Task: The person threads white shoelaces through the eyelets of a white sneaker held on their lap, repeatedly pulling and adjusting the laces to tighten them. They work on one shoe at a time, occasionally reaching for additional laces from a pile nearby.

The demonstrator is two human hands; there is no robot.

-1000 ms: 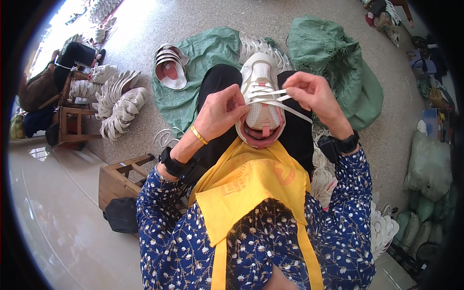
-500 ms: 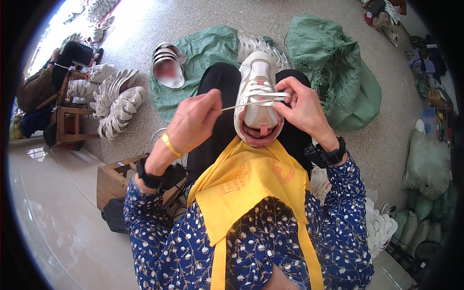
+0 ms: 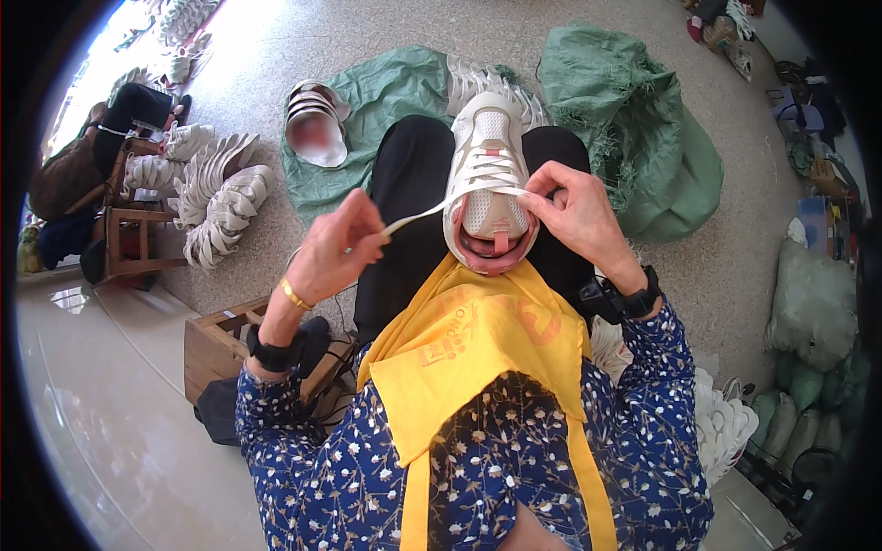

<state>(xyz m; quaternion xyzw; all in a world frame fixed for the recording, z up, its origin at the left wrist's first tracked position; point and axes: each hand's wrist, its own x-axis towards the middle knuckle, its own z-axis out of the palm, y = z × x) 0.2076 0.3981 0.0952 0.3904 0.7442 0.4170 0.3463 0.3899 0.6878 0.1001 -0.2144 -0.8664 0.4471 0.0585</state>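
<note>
A white and beige sneaker [image 3: 481,220] with a pink lining rests between my knees, its toe pointing away from me. Its white shoelace [image 3: 424,215] crosses the tongue in several rows. Left of the shoe, my left hand [image 3: 335,246] pinches the lace between thumb and fingertips, and the strand sags slightly toward the shoe. At the right side of the opening, my right hand [image 3: 577,213] closes thumb and forefinger on the lace near the upper eyelets. Its other fingers are curled and partly hidden.
A yellow apron [image 3: 478,321] covers my lap. Green sacks [image 3: 643,138] lie ahead, with a striped shoe [image 3: 317,119] on the left one. Rows of white shoes [image 3: 225,207] and a wooden stool [image 3: 138,234] stand to the left; a wooden box [image 3: 216,354] is beside me.
My left hand has moved left and down, drawing out a longer stretch of lace. The loops at my right fingers have gone, and a single strand now runs across the tongue.
</note>
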